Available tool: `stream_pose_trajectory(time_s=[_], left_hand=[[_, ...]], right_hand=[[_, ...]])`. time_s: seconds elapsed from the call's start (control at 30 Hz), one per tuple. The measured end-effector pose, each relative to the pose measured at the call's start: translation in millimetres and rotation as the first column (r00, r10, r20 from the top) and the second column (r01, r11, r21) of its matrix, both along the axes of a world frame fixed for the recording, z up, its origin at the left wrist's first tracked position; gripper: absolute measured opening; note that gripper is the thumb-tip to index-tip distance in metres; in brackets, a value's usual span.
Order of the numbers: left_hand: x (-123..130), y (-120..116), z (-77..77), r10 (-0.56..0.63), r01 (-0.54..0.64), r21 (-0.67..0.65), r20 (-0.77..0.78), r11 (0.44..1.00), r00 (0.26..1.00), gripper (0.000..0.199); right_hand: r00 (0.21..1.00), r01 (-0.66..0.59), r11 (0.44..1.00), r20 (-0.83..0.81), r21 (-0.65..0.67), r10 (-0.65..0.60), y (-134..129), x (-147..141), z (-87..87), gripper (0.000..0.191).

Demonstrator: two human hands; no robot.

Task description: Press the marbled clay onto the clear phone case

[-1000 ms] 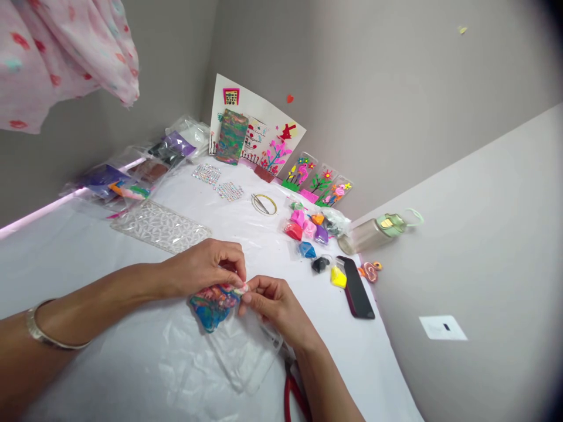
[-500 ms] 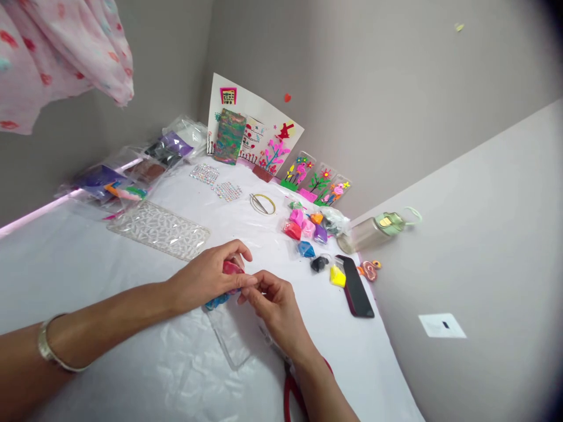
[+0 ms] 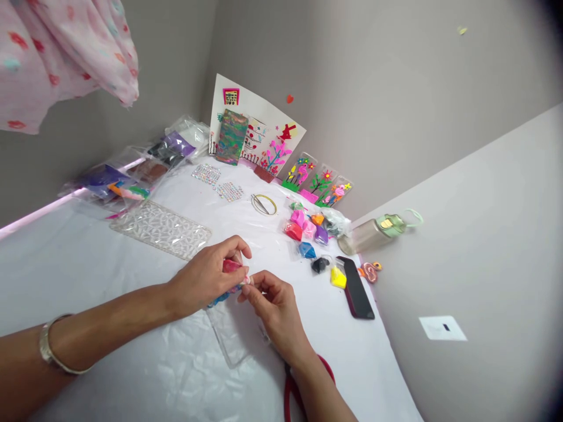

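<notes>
My left hand (image 3: 211, 272) is closed around a lump of red, pink and blue modelling clay (image 3: 231, 266), its blue part (image 3: 219, 299) showing beneath the fingers. My right hand (image 3: 270, 302) pinches at the lump's right end, where a small whitish-pink bit (image 3: 247, 281) shows between both hands. Whether that bit is clay or wrapping I cannot tell. Under the hands lies a clear flat plastic case (image 3: 231, 346), partly covered. Red-handled scissors (image 3: 288, 392) lie beneath my right forearm, their blades mostly hidden.
Several wrapped clay packets (image 3: 307, 250) lie at the right, beside a dark phone (image 3: 358, 290) and a bottle (image 3: 372, 234). A patterned clear sheet (image 3: 160, 228), gem stickers (image 3: 229, 191) and a yellow ring (image 3: 264, 204) lie farther back. Decorated panels (image 3: 321, 179) lean on the wall.
My left thumb has drawn back slightly from the right fingertips, and the whitish-pink bit now shows between them. The view has shifted a little.
</notes>
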State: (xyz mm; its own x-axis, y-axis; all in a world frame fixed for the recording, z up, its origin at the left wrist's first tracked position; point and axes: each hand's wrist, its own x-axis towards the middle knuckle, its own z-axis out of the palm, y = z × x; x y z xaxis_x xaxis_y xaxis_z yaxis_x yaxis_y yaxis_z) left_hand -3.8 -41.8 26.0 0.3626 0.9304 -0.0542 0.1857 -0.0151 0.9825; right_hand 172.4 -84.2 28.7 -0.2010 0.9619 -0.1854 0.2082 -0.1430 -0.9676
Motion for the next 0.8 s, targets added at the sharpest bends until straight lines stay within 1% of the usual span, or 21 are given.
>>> stream_pose_trajectory(time_s=[0.13, 0.27, 0.37, 0.43, 0.5, 0.6, 0.67, 0.73, 0.8], left_hand=[[0, 0, -1.0, -0.011, 0.014, -0.039, 0.063, 0.999, 0.998, 0.015], [0, 2, -5.1, 0.002, -0.002, 0.019, 0.032, 1.000, 0.999, 0.015], [-3, 3, -9.2, -0.022, 0.021, 0.064, 0.021, 0.998, 1.000, 0.017], [-4, 4, -11.4, -0.042, 0.039, 0.073, 0.039, 0.997, 0.998, 0.021], [-4, 5, -12.0, -0.058, 0.054, 0.055, 0.077, 0.997, 0.995, 0.024], [-3, 5, -8.9, -0.049, 0.057, -0.043, 0.156, 0.997, 0.987, 0.040], [-2, 4, -4.8, -0.023, 0.041, -0.102, 0.176, 0.994, 0.984, 0.038], [-2, 4, -0.9, -0.004, 0.019, -0.094, 0.157, 0.995, 0.988, 0.033], [-4, 4, 1.7, 0.004, 0.002, -0.044, 0.123, 0.999, 0.992, 0.030]], right_hand=[[0.999, 0.001, 1.000, -0.036, -0.009, -0.002, 2, 3, -2.1, 0.025], [0.998, -0.001, 1.000, -0.057, -0.021, -0.001, 5, 6, -4.2, 0.027], [0.997, 0.000, 0.999, -0.076, -0.052, -0.004, 6, 8, -5.7, 0.028], [0.996, 0.004, 0.998, -0.091, -0.065, -0.010, 6, 8, -5.9, 0.029], [0.995, 0.011, 0.998, -0.100, -0.066, -0.017, 6, 7, -5.4, 0.030], [0.994, 0.017, 0.998, -0.106, -0.066, -0.024, 6, 6, -3.5, 0.032], [0.993, 0.019, 0.997, -0.115, -0.077, -0.028, 5, 6, -2.2, 0.032], [0.992, 0.017, 0.996, -0.121, -0.086, -0.027, 5, 6, -1.3, 0.032], [0.993, 0.014, 0.996, -0.117, -0.087, -0.024, 5, 5, -1.0, 0.032]])
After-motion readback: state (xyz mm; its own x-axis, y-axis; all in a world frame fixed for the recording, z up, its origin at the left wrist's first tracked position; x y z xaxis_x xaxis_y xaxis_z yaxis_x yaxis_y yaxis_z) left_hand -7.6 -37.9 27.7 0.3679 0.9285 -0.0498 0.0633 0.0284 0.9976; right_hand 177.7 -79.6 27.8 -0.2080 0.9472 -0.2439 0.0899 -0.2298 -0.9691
